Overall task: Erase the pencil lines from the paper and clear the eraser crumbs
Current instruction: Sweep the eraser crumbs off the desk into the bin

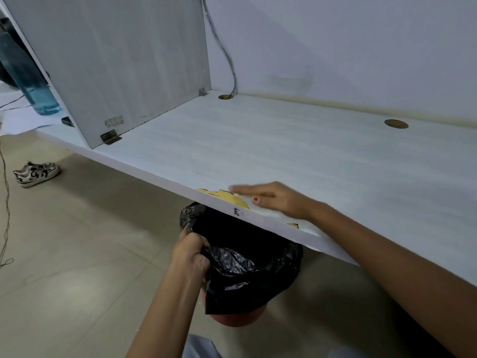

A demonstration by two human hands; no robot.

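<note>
Bin [233,320]: reddish base, lined with a black bag [247,270], positioned below the front edge of the table [284,140], partly tucked under it. The bag's interior is dark and its contents cannot be made out. The left hand [191,254] grips the bag's bunched rim, fingers curled round the plastic. The right hand [271,200] lies flat on the table at that edge, fingers straight and blurred, directly above the bin. A pale sheet-like strip [260,210] shows beneath the palm; whether it is the paper cannot be told, and the crumbs are too small to see. Yellow chipped patches [232,197] mark the edge beside the fingers. The surface has two round cable holes [396,124], a cable [227,55] entering the far one, and an upright grey partition [116,60]. On the tiled floor [77,254] lies a pair of sneakers [36,173].
</note>
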